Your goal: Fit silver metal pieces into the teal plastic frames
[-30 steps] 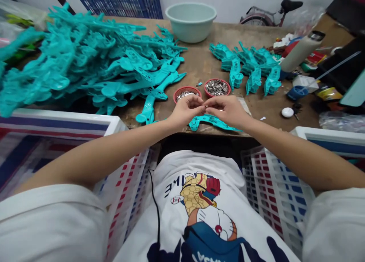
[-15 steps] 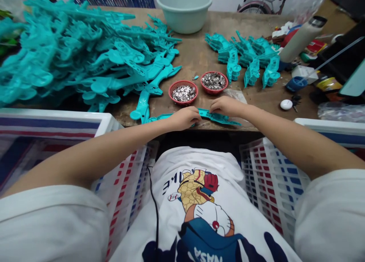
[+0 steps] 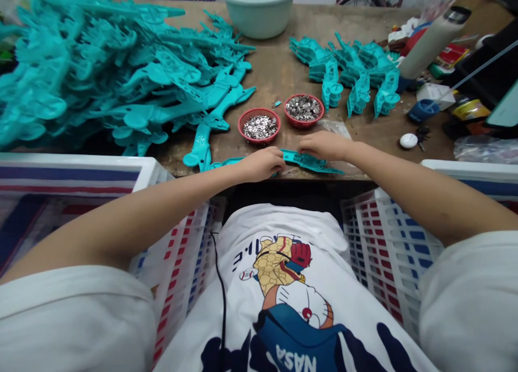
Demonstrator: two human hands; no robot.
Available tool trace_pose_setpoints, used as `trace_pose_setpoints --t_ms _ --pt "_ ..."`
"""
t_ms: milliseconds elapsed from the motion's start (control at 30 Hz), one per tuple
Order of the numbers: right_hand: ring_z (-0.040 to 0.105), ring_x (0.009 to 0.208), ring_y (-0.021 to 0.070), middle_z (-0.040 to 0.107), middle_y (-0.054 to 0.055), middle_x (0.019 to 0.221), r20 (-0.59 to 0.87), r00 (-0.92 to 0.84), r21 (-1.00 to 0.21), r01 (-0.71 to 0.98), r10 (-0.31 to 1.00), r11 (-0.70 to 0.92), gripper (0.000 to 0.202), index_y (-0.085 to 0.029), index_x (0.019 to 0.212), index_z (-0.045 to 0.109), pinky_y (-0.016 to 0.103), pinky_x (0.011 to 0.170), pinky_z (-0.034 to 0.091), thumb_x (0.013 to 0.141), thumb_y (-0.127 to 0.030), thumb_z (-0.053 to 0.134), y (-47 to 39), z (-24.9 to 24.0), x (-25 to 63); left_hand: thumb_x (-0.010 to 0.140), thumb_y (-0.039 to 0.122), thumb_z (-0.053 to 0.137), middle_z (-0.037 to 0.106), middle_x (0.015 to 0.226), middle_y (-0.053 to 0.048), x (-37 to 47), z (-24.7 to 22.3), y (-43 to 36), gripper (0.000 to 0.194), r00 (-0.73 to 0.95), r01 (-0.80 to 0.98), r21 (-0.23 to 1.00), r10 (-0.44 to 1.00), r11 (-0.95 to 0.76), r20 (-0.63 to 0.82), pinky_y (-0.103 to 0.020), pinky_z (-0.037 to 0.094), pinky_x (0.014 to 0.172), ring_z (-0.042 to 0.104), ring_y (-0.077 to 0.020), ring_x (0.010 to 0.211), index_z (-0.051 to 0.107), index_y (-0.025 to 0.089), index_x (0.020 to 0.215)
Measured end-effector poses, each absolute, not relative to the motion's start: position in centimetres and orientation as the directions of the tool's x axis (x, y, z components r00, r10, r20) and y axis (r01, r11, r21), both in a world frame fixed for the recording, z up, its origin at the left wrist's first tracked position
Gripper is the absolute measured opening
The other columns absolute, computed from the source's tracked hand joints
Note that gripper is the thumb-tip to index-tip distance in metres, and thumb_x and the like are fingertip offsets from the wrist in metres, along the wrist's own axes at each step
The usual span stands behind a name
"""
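Observation:
A long teal plastic part (image 3: 292, 156) with a hollow, ribbed inside lies flat along the table's front edge, under both hands. My left hand (image 3: 265, 164) is closed over its middle, fingers curled down on it. Just to the right, my right hand (image 3: 326, 145) is pinched at the part's upper edge; whatever its fingertips hold is hidden. Behind the hands stand two red baskets of small metal pieces: the left basket (image 3: 242, 130) with shiny flat bits, the right basket (image 3: 288, 115) with darker clips.
A big heap of teal plastic parts (image 3: 93, 80) covers the left side. Several stacked teal parts (image 3: 356, 78) lie back right. A pale basin (image 3: 259, 15) stands behind. A bottle (image 3: 435, 42) and clutter fill the right. White crates (image 3: 149, 177) flank me.
My right hand has shifted slightly right along the teal part, its fingers still pinched. My left hand stays on the part. The whole view has tilted a little downward.

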State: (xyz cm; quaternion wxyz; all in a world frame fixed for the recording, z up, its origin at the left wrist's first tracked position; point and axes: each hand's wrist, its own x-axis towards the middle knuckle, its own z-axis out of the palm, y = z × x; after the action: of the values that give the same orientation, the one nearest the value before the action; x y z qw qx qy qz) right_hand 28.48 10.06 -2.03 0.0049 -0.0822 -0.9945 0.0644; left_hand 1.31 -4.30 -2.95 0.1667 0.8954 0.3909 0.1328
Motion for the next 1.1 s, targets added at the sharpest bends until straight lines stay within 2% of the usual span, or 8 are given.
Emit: trace_pose_setpoints --t_ms 267,400,567,700,833,900,1000,1100 --pt "0.075 0.105 0.0287 0.083 0.013 0.126 0.027 -0.969 -0.136 0.239 0.244 0.962 0.027 -0.016 0.127 0.085 0.036 0.079 0.042 0.116 -0.022 0.061 9.3 -1.8 28.8 0.107 0.015 0.061 0.079 0.105 -0.013 1.2 -3.0 -4.2 0.029 0.666 0.645 0.412 0.738 -0.643 0.108 -0.036 0.052 0.097 0.068 -0.0259 0.105 0.089 0.020 0.106" --pt "0.075 0.105 0.0281 0.083 0.011 0.123 -0.005 -0.964 -0.096 0.264 0.265 0.960 0.028 -0.018 0.129 0.086 0.036 0.076 0.040 0.116 -0.021 0.062 9.1 -1.9 28.6 0.107 0.016 0.061 0.080 0.107 -0.012 1.0 -3.0 -4.2 0.028 0.667 0.646 0.421 0.739 -0.637 0.095 -0.035 0.053 0.098 0.068 -0.0253 0.106 0.089 0.021 0.106" --pt "0.072 0.098 0.0263 0.082 0.011 0.119 0.028 -0.974 -0.117 0.220 0.225 0.968 0.029 -0.020 0.128 0.087 0.034 0.075 0.040 0.116 -0.023 0.061 9.3 -2.5 28.6 0.106 0.017 0.061 0.081 0.109 -0.013 0.9 -3.0 -4.2 0.029 0.664 0.646 0.424 0.741 -0.635 0.097 -0.036 0.053 0.098 0.070 -0.0256 0.107 0.089 0.021 0.107" --pt "0.073 0.101 0.0270 0.082 0.012 0.122 0.066 -0.982 -0.171 0.164 0.177 0.972 0.029 -0.018 0.126 0.087 0.035 0.078 0.043 0.116 -0.025 0.060 9.8 -2.8 28.8 0.106 0.018 0.062 0.082 0.110 -0.014 0.6 -3.0 -4.2 0.028 0.656 0.636 0.455 0.747 -0.624 0.109 -0.038 0.055 0.099 0.072 -0.0266 0.106 0.090 0.019 0.107" --pt "0.074 0.100 0.0272 0.083 0.013 0.122 0.062 -0.989 -0.202 0.122 0.137 0.972 0.030 -0.017 0.120 0.089 0.035 0.078 0.045 0.114 -0.026 0.061 10.3 -2.6 29.1 0.103 0.017 0.067 0.084 0.108 -0.013 0.5 -2.7 -4.3 0.023 0.605 0.615 0.554 0.786 -0.561 0.125 -0.037 0.058 0.100 0.076 -0.0257 0.104 0.090 0.020 0.102" --pt "0.075 0.099 0.0269 0.083 0.014 0.125 0.084 -0.990 -0.232 0.091 0.113 0.968 0.031 -0.018 0.121 0.089 0.035 0.079 0.048 0.113 -0.027 0.061 10.2 -2.1 29.1 0.099 0.017 0.071 0.084 0.103 -0.011 0.8 -2.5 -4.4 0.019 0.542 0.571 0.659 0.828 -0.489 0.144 -0.036 0.059 0.099 0.077 -0.0239 0.098 0.090 0.020 0.098" --pt "0.078 0.103 0.0285 0.084 0.014 0.128 0.217 -0.963 -0.390 0.066 0.161 0.919 0.040 -0.018 0.141 0.086 0.036 0.087 0.057 0.111 -0.037 0.068 8.7 -0.5 28.3 0.093 0.020 0.076 0.084 0.097 -0.008 1.9 -2.1 -4.6 0.012 0.331 0.418 0.852 0.926 -0.315 0.180 -0.035 0.061 0.098 0.078 -0.0218 0.095 0.088 0.017 0.094" --pt "0.081 0.098 0.0280 0.087 0.011 0.119 0.334 -0.891 -0.575 0.064 0.306 0.816 0.053 -0.018 0.152 0.082 0.036 0.089 0.063 0.108 -0.048 0.077 5.6 1.4 27.2 0.094 0.026 0.080 0.086 0.105 -0.007 3.3 -1.8 -5.0 0.014 0.160 0.285 0.932 0.970 -0.223 0.183 -0.034 0.063 0.102 0.080 -0.0201 0.103 0.083 0.015 0.101"
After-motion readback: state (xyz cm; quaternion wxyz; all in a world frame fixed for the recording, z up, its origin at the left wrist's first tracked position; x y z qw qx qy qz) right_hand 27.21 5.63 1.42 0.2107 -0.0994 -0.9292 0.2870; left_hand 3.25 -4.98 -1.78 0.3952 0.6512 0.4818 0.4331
